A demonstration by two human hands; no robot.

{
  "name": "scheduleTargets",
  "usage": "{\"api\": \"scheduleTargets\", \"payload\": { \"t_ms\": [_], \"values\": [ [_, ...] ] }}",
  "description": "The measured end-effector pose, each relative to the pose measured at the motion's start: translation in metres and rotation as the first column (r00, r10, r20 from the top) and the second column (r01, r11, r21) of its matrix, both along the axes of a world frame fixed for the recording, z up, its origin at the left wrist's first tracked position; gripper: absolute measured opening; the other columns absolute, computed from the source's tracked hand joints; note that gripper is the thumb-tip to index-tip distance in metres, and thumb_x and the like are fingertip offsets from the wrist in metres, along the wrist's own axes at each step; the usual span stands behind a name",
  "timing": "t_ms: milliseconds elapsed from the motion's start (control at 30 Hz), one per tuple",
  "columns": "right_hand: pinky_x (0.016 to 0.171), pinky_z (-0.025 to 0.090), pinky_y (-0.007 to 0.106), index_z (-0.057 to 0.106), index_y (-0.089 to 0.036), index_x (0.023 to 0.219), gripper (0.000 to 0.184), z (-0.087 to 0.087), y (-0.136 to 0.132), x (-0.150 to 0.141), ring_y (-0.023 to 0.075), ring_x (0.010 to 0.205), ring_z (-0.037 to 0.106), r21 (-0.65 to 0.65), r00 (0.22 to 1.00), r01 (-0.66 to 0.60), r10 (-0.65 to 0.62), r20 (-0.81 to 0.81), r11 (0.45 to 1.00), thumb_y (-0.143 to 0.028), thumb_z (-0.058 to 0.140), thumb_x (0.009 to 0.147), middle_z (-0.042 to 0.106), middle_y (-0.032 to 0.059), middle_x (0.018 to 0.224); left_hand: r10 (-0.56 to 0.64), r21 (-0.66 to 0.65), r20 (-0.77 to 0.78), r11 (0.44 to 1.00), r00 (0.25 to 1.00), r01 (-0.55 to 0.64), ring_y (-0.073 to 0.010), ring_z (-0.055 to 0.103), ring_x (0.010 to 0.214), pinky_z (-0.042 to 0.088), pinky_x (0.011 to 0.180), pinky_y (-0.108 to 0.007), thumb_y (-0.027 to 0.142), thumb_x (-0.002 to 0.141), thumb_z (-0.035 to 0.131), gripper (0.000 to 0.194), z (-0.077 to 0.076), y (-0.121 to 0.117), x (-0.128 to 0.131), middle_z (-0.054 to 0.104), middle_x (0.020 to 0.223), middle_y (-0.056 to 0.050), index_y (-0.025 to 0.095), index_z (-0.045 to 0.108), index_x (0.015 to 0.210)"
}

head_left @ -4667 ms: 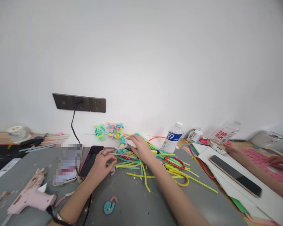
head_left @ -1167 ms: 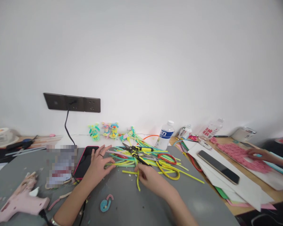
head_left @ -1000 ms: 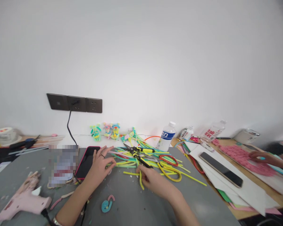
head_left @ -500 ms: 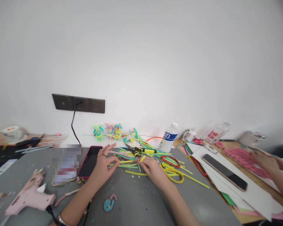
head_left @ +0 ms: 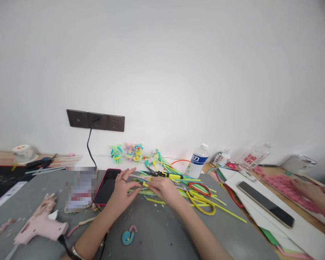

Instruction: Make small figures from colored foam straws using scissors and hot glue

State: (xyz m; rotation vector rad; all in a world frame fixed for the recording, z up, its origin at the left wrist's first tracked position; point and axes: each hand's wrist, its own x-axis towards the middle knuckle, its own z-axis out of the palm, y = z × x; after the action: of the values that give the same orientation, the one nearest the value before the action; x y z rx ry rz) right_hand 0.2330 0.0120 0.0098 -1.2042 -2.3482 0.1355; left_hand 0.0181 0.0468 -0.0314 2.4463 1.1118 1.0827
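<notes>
My left hand (head_left: 121,193), with a ring on one finger, has thumb and forefinger pinched together; whatever lies between them is too small to make out. Facing it, my right hand (head_left: 164,189) is closed on a short yellow pipe cleaner (head_left: 145,184), which pokes out at its fingertips. Both hands are above a loose pile of yellow and green pipe cleaners (head_left: 227,210). Black-and-yellow pliers (head_left: 168,175) lie just behind my right hand. To its right rest scissors (head_left: 202,188) with red and yellow handles.
A phone (head_left: 108,186) and a pink glue gun (head_left: 43,227) lie to the left. A blue-and-pink curl (head_left: 128,236) sits in front. Small figures (head_left: 134,151) and a bottle (head_left: 197,160) stand behind. Another person's hand (head_left: 304,191) touches pink pieces (head_left: 278,186) at right.
My right hand has moved left toward my left hand, bringing the yellow piece close to its fingertips. The whole view has shifted slightly.
</notes>
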Motion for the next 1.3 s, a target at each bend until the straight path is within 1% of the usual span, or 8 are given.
{"api": "scheduleTargets", "payload": {
  "t_ms": [333, 667, 800, 900, 967, 1067, 1200, 1300],
  "values": [
    [0.058, 0.040, 0.027, 0.059, -0.019, 0.059, 0.045, 0.076, -0.012, 0.014, 0.0146, 0.057, 0.050, 0.157, 0.877, 0.233, -0.137, -0.461, 0.960, -0.039, 0.050, 0.098, 0.052, 0.0007, 0.058, -0.037, -0.123, 0.031, 0.992, 0.999, 0.041, -0.0316, 0.060, 0.117, 0.047, 0.099, -0.053, 0.025, 0.085, 0.061, 0.022, -0.008, 0.005, -0.001, 0.069, 0.120, -0.011, 0.026, 0.074, 0.102],
    [0.042, 0.019, 0.023, 0.061, -0.019, 0.075, 0.033, 0.129, -0.029, 0.020, 0.0079, 0.042, 0.025, 0.150, 0.338, 0.418, 0.000, -0.941, 0.896, -0.046, 0.058, 0.094, 0.032, -0.0086, 0.048, 0.126, -0.144, 0.104, 0.983, 0.986, -0.111, -0.0300, 0.060, 0.113, 0.032, 0.107, -0.062, 0.026, 0.088, 0.056, 0.013, 0.008, 0.000, -0.001, 0.070, 0.115, -0.008, 0.024, 0.068, 0.092],
    [0.040, 0.016, 0.022, 0.053, -0.020, 0.072, 0.041, 0.120, -0.028, 0.022, 0.0076, 0.040, 0.024, -0.099, 0.409, 0.194, -0.172, -0.896, 0.976, -0.056, 0.054, 0.093, 0.030, -0.0093, 0.048, 0.192, -0.090, 0.347, 0.981, 0.918, -0.171, -0.0297, 0.053, 0.123, 0.039, 0.106, -0.052, 0.033, 0.092, 0.051, 0.016, 0.022, -0.004, -0.007, 0.062, 0.125, -0.013, 0.022, 0.060, 0.099],
    [0.040, 0.017, 0.021, 0.050, -0.021, 0.073, 0.044, 0.104, -0.020, 0.012, 0.0069, 0.041, 0.024, -0.367, 0.567, -0.058, -0.273, -0.778, 0.928, -0.061, 0.054, 0.089, 0.031, -0.0101, 0.050, 0.109, -0.284, 0.501, 0.958, 0.859, 0.044, -0.0287, 0.057, 0.119, 0.054, 0.086, -0.039, 0.044, 0.096, 0.046, 0.030, 0.028, -0.009, -0.006, 0.061, 0.128, -0.013, 0.021, 0.058, 0.111],
    [0.041, 0.019, 0.020, 0.048, -0.020, 0.074, 0.045, 0.090, -0.013, 0.000, 0.0065, 0.041, 0.024, -0.440, 0.604, -0.134, -0.279, -0.746, 0.888, -0.062, 0.054, 0.089, 0.032, -0.0108, 0.049, 0.007, -0.426, 0.596, 0.851, 0.803, 0.309, -0.0271, 0.064, 0.109, 0.054, 0.090, -0.038, 0.051, 0.094, 0.048, 0.036, 0.029, -0.013, -0.002, 0.069, 0.113, -0.011, 0.020, 0.063, 0.107],
    [0.040, 0.021, 0.020, 0.045, -0.022, 0.077, 0.043, 0.067, -0.001, -0.017, 0.0066, 0.039, 0.028, -0.447, 0.561, -0.187, -0.278, -0.780, 0.875, -0.062, 0.055, 0.088, 0.037, -0.0115, 0.045, -0.043, -0.560, 0.725, 0.544, 0.688, 0.625, -0.0272, 0.067, 0.103, 0.049, 0.098, -0.041, 0.056, 0.090, 0.055, 0.044, 0.028, -0.019, 0.004, 0.073, 0.107, -0.010, 0.019, 0.066, 0.110],
    [0.040, 0.025, 0.020, 0.044, -0.023, 0.085, 0.041, 0.044, 0.012, -0.030, 0.0074, 0.037, 0.034, -0.389, 0.500, -0.176, -0.258, -0.827, 0.904, -0.061, 0.057, 0.086, 0.044, -0.0117, 0.047, -0.089, -0.569, 0.771, 0.347, 0.630, 0.745, -0.0226, 0.068, 0.097, 0.048, 0.098, -0.038, 0.050, 0.088, 0.064, 0.043, 0.029, -0.025, 0.007, 0.073, 0.105, -0.008, 0.021, 0.064, 0.120],
    [0.042, 0.029, 0.021, 0.044, -0.023, 0.090, 0.039, 0.037, 0.017, -0.029, 0.0080, 0.039, 0.040, -0.354, 0.447, -0.144, -0.258, -0.857, 0.924, -0.060, 0.056, 0.087, 0.048, -0.0106, 0.052, -0.073, -0.590, 0.783, 0.226, 0.617, 0.775, -0.0136, 0.064, 0.063, 0.053, 0.069, -0.028, 0.051, 0.088, 0.064, 0.039, 0.031, -0.028, 0.007, 0.067, 0.074, -0.002, 0.017, 0.064, 0.108]
  ]
}}
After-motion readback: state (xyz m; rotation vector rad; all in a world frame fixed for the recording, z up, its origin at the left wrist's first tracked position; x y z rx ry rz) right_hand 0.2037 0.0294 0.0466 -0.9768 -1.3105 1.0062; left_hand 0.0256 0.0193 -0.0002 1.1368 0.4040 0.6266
